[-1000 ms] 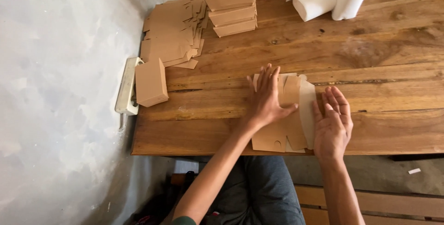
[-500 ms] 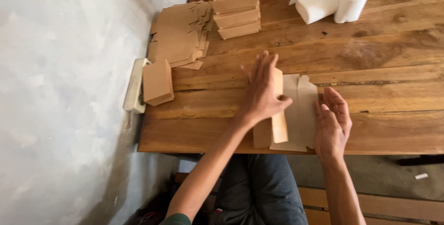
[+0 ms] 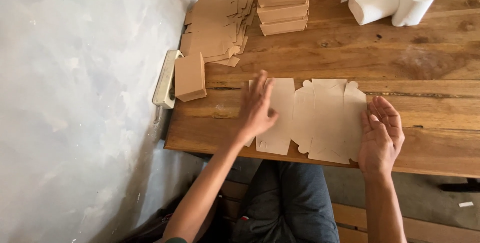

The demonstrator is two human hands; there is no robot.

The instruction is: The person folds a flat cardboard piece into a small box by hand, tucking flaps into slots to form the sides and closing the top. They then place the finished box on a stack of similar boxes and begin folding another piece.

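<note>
On the brown plank wooden desk beside a pale wall, both hands, left hand and right hand, lie spread wide on the flat unfolded tan cardboard box blank at its near edge, stacked blanks far left.

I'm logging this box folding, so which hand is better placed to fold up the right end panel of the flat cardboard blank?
Likely the right hand: it lies open at the right edge of the cardboard blank, fingers alongside that panel. The left hand rests flat on the blank's left part.

Wooden worktop beside a pale plastered wall

The plank worktop is brown and knotted, evenly daylit. Left of it rises the mottled grey-white wall; a white power strip lies along its left edge; below it, a wooden bench.
</note>
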